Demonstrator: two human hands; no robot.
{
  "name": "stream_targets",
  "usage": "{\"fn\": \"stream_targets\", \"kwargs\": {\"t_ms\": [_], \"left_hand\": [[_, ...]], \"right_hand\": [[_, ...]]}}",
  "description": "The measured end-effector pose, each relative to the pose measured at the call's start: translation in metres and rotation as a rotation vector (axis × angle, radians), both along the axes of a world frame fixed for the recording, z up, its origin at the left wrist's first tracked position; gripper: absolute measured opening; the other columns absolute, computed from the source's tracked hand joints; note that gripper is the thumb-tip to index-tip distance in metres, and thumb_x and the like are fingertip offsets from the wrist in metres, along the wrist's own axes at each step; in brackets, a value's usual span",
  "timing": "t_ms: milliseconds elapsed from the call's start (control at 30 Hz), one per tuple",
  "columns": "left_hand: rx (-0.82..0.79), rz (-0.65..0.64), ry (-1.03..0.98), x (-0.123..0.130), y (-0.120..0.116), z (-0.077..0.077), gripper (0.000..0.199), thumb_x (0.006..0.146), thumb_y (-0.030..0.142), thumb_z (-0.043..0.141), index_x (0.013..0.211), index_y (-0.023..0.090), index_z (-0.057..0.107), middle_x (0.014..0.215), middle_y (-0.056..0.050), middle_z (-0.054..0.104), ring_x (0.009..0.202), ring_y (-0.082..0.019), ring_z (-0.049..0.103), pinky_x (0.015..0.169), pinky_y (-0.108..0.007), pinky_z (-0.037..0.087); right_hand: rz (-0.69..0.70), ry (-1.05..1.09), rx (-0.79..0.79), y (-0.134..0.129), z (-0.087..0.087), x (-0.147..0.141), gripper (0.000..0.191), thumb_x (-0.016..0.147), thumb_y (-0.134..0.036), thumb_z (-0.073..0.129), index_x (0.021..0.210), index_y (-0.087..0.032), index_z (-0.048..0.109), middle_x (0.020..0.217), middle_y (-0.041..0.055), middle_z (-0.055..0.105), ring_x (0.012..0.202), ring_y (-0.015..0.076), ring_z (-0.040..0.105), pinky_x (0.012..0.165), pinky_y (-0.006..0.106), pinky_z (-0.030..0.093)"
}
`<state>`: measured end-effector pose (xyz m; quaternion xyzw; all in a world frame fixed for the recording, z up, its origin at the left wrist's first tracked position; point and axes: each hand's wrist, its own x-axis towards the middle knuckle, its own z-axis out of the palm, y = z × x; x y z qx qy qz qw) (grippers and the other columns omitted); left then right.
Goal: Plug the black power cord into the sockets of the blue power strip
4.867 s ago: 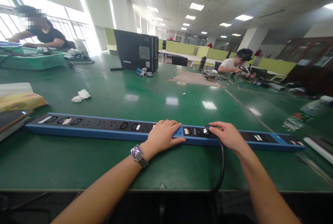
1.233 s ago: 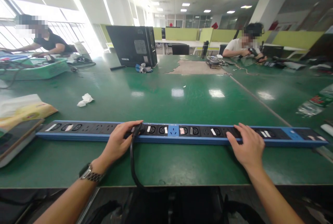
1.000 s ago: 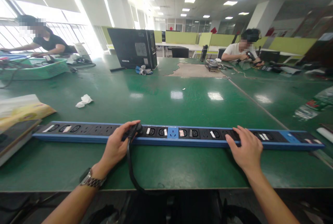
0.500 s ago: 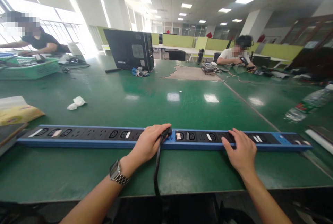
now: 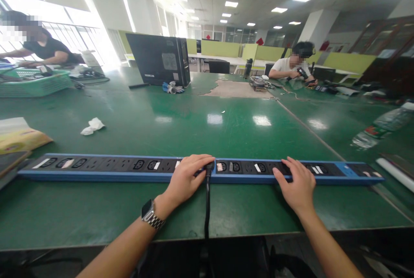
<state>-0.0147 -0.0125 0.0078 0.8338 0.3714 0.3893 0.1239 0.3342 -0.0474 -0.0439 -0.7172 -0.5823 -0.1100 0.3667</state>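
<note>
A long blue power strip (image 5: 126, 179) with black sockets lies across the green table in front of me. My left hand (image 5: 188, 176), with a watch (image 5: 151, 214) on its wrist, is closed around a black power plug (image 5: 209, 167) at the middle of the strip. From the plug a black cable (image 5: 207, 209) hangs down over the table's front edge. Fingers spread, my right hand (image 5: 297, 183) rests on the right part of the strip and grips nothing else. The contact between plug and socket is hidden by my left fingers.
A black computer case (image 5: 155, 60) stands at the back, with gloves (image 5: 173, 88) by its foot. Crumpled tissue (image 5: 92, 126) and a tissue pack (image 5: 22, 135) lie left. At right lies a plastic bottle (image 5: 381, 127). Two people sit across the table, one beside a green basket (image 5: 39, 86).
My left hand has shifted the plug slightly and turned it, so the cable now hangs straighter and further right. My right hand stays in place on the strip.
</note>
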Motion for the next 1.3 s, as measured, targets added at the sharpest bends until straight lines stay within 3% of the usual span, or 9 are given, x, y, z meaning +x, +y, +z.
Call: {"fn": "stream_targets", "kwargs": {"t_ms": [167, 300, 433, 567, 767, 867, 1033, 1100, 1300], "left_hand": [[0.013, -0.002, -0.225, 0.042, -0.008, 0.011, 0.054, 0.087, 0.014, 0.055, 0.139, 0.026, 0.044, 0.123, -0.006, 0.067, 0.109, -0.019, 0.063, 0.099, -0.037, 0.049], [0.031, -0.160, -0.165, 0.082, -0.011, 0.016, 0.063, 0.085, 0.012, 0.057, 0.144, 0.028, 0.037, 0.123, -0.006, 0.066, 0.109, -0.019, 0.062, 0.097, -0.035, 0.050], [0.067, -0.021, 0.004, 0.075, -0.005, 0.012, 0.067, 0.087, 0.030, 0.064, 0.146, 0.025, 0.034, 0.141, -0.012, 0.052, 0.123, -0.026, 0.054, 0.100, -0.043, 0.047], [0.055, 0.230, 0.308, 0.041, 0.002, 0.002, 0.050, 0.087, 0.048, 0.063, 0.128, 0.021, 0.056, 0.126, -0.013, 0.063, 0.120, -0.033, 0.053, 0.100, -0.051, 0.041], [0.060, 0.259, 0.477, 0.033, 0.000, -0.006, 0.057, 0.091, 0.061, 0.049, 0.126, 0.018, 0.057, 0.116, -0.013, 0.066, 0.108, -0.032, 0.058, 0.096, -0.049, 0.039], [0.068, 0.278, 0.518, 0.038, 0.000, -0.006, 0.069, 0.087, 0.069, 0.048, 0.131, 0.017, 0.054, 0.115, -0.015, 0.066, 0.107, -0.034, 0.058, 0.094, -0.051, 0.038], [0.064, 0.294, 0.555, 0.039, 0.002, -0.006, 0.076, 0.083, 0.075, 0.048, 0.132, 0.017, 0.053, 0.111, -0.016, 0.067, 0.104, -0.035, 0.058, 0.092, -0.051, 0.038], [0.071, 0.297, 0.576, 0.039, 0.002, -0.006, 0.078, 0.081, 0.075, 0.050, 0.132, 0.017, 0.053, 0.111, -0.016, 0.067, 0.103, -0.036, 0.058, 0.091, -0.051, 0.038], [0.070, 0.302, 0.617, 0.039, 0.001, -0.005, 0.078, 0.081, 0.074, 0.052, 0.133, 0.016, 0.052, 0.113, -0.016, 0.066, 0.104, -0.035, 0.058, 0.092, -0.050, 0.038]], "right_hand": [[0.214, 0.501, -0.078, -0.010, 0.056, -0.040, 0.048, 0.084, -0.057, 0.054, 0.114, -0.021, 0.064, 0.109, 0.0104, 0.071, 0.101, 0.0255, 0.065, 0.089, 0.041, 0.048], [0.510, 0.410, -0.387, -0.014, 0.094, -0.087, 0.047, 0.088, -0.051, 0.053, 0.123, -0.022, 0.059, 0.083, 0.0037, 0.072, 0.073, 0.0199, 0.066, 0.067, 0.032, 0.049], [0.430, 0.131, -0.461, 0.002, 0.094, -0.086, 0.036, 0.090, -0.044, 0.047, 0.104, -0.020, 0.069, 0.094, 0.0079, 0.074, 0.081, 0.0220, 0.067, 0.071, 0.032, 0.047], [0.431, -0.087, -0.565, 0.021, 0.089, -0.069, 0.036, 0.091, -0.042, 0.044, 0.086, -0.021, 0.073, 0.087, 0.0080, 0.075, 0.079, 0.0226, 0.068, 0.067, 0.031, 0.044], [0.324, -0.313, -0.668, 0.030, 0.088, -0.087, 0.034, 0.090, -0.040, 0.047, 0.085, -0.019, 0.073, 0.086, 0.0130, 0.075, 0.079, 0.0255, 0.068, 0.063, 0.032, 0.041], [0.336, -0.304, -0.632, 0.023, 0.101, -0.091, 0.032, 0.089, -0.038, 0.048, 0.085, -0.020, 0.074, 0.086, 0.0118, 0.075, 0.080, 0.0253, 0.069, 0.065, 0.032, 0.042], [0.335, -0.151, -0.355, 0.014, 0.148, -0.049, 0.041, 0.086, -0.053, 0.049, 0.092, -0.022, 0.075, 0.085, 0.0063, 0.075, 0.072, 0.0234, 0.067, 0.061, 0.032, 0.044], [0.285, -0.146, -0.365, 0.018, 0.154, -0.015, 0.044, 0.077, -0.058, 0.055, 0.092, -0.022, 0.076, 0.079, 0.0065, 0.075, 0.065, 0.0237, 0.066, 0.058, 0.033, 0.045], [0.223, -0.177, -0.633, 0.036, 0.116, 0.075, 0.042, 0.067, -0.055, 0.061, 0.085, -0.021, 0.077, 0.081, 0.0086, 0.076, 0.069, 0.0275, 0.069, 0.062, 0.038, 0.051]]}}
